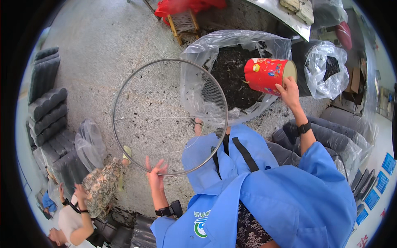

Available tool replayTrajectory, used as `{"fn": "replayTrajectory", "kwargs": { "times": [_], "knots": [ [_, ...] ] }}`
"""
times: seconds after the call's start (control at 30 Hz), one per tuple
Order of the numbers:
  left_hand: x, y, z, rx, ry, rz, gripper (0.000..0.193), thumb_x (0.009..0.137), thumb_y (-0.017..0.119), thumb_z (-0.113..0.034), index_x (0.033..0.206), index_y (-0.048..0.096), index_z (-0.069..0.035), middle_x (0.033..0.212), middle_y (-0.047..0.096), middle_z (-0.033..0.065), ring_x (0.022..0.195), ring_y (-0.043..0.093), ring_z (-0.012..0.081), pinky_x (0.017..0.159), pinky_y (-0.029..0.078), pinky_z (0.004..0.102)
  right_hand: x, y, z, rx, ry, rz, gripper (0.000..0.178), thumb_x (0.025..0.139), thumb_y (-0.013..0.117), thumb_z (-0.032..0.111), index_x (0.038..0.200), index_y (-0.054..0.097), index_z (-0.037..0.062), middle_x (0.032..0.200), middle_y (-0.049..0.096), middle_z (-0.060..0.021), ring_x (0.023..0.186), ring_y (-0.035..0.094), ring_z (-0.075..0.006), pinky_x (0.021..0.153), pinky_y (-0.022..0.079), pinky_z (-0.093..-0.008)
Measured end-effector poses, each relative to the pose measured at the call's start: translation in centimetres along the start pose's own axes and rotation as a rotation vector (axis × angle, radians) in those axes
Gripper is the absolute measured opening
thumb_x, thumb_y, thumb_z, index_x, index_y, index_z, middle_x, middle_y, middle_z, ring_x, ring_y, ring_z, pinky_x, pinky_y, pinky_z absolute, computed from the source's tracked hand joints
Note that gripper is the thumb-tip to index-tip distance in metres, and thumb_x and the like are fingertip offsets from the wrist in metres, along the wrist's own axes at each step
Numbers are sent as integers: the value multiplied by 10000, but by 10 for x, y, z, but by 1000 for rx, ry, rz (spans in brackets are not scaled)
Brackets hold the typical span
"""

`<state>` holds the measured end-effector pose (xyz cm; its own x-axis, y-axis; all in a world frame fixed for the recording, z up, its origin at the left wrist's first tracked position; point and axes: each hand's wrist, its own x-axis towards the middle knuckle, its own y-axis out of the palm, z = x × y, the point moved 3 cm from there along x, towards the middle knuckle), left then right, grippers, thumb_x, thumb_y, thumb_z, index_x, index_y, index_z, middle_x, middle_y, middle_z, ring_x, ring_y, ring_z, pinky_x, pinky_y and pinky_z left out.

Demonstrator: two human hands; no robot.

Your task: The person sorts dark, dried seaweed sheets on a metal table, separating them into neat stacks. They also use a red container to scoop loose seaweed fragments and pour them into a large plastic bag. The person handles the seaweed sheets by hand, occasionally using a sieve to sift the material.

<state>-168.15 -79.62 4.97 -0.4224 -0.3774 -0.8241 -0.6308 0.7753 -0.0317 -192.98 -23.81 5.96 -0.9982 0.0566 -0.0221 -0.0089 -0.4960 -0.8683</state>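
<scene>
My left hand (156, 170) grips the near rim of a large round wire-mesh sieve (138, 70), its fingers showing through the mesh. The sieve is tilted up, and the floor and a bare foot show through it. My right hand (289, 91) is closed on the base end of a red printed can (264, 74). The can lies on its side in the air, its far end toward the dark loose leaf-like material (231, 62) in an open clear plastic bag (277, 43). The can's mouth is hidden, so its contents cannot be seen.
Another bag (326, 62) with dark material stands at the right. Grey bundled packs (47, 107) line the left, and more wrapped packs (326, 132) lie by my right arm. A small stool (182, 25) and a metal table (285, 16) are at the back. Another person (74, 219) sits at lower left.
</scene>
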Motion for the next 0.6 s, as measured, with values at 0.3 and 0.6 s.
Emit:
{"fn": "replayTrajectory", "kwargs": {
  "times": [0.3, 0.6],
  "knots": [
    [2, 19, -1, 84, -28, 5, 859, 693, 465, 27, 1474, 200, -217, 1147, 570, 256, 877, 653, 344, 723, 518, 368, -10, -16, -17, 26, 54, 65, 264, 745, 715, 144, 728, 510, -22, 742, 453, -115, 664, 477, -262, 623, 395, -360],
    [10, 33, -8, 160, 6, 16, 870, 693, 482, 22, 1477, 195, -223, 1154, 565, 236, 867, 654, 323, 698, 511, 352, -3, -10, -63, 256, 182, 0, 303, 743, 735, 161, 693, 489, -10, 686, 449, -82, 607, 460, -200, 577, 391, -335]
  ]
}}
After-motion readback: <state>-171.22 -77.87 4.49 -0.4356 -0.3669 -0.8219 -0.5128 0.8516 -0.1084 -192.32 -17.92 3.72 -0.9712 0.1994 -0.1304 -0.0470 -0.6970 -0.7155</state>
